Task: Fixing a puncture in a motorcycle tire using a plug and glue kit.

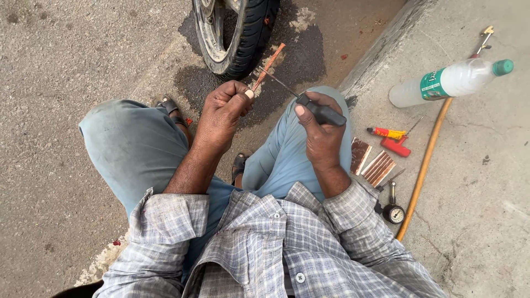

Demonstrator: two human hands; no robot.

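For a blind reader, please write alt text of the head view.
A squatting person's left hand holds a strip at the tool in the right hand, before a tyre. A bottle, hose and gauge lie right.

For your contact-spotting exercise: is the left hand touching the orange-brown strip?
Touching. The head view shows the left hand pinching the orange-brown strip between thumb and fingers.
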